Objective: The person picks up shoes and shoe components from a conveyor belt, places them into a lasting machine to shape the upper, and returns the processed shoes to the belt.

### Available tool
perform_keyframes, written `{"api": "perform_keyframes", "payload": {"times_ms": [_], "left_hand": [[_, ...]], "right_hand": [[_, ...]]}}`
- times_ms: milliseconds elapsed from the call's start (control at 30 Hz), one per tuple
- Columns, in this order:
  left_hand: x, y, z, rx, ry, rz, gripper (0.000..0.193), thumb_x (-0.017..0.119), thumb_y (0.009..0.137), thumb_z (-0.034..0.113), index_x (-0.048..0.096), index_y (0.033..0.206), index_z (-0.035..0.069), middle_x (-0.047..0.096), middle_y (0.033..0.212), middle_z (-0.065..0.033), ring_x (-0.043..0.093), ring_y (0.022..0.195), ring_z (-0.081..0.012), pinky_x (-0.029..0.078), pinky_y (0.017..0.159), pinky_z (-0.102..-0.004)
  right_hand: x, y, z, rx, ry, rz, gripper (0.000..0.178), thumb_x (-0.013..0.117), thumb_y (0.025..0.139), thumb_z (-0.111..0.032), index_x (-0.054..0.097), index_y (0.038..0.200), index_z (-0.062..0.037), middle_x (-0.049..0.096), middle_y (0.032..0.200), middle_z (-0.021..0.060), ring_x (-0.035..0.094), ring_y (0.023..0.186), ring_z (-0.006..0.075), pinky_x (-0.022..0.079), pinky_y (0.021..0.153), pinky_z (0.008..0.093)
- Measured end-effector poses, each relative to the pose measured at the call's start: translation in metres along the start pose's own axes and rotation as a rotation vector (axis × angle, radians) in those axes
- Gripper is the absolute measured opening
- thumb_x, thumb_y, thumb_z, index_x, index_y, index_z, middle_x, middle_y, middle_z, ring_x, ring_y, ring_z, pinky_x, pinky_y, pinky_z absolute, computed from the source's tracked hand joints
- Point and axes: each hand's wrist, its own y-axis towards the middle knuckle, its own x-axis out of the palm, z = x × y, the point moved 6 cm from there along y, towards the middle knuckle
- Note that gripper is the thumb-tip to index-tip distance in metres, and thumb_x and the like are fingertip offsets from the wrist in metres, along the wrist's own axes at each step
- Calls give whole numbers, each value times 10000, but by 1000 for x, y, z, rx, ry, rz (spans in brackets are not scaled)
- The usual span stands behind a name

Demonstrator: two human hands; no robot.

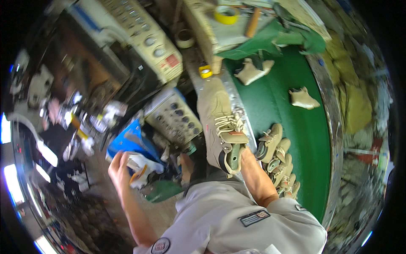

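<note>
Hands well apart. R hand (pixel 247 158) mostly hidden behind 1 beige shoe (pixel 215 103), raised L of green belt (pixel 306 135); can't tell its grip. L hand (pixel 119 167) loosely uncurled, nr 1 blue bag (pixel 137 142). On belt: min. 5 lined-up shoes (pixel 273 136), overlapping, + 2 beige pcs (pixel 303 99) farther up. Bench (pixel 226 37) has 1 yellow tape roll (pixel 226 19), 1 orange handle (pixel 253 23).
</note>
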Motion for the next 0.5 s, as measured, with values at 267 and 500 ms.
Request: {"api": "perform_keyframes", "payload": {"times_ms": [267,500], "left_hand": [[57,34,18,-99,-506,-521,442,650,979,266,623,1292,-45,726,1076,-104,714,919,-189,566,848,-315],[-38,69,-49,-160,-686,-104,264,749,861,20,703,1113,-45,740,975,-114,727,817,-191,617,766,-311]], "right_hand": [[92,81,177,199,-500,202,460,644,953,-275,592,1293,30,694,1148,142,687,997,242,569,896,379],[108,145,256,133,-827,95,472,677,942,-141,554,1356,50,644,1255,106,613,1104,170,500,958,308]]}}
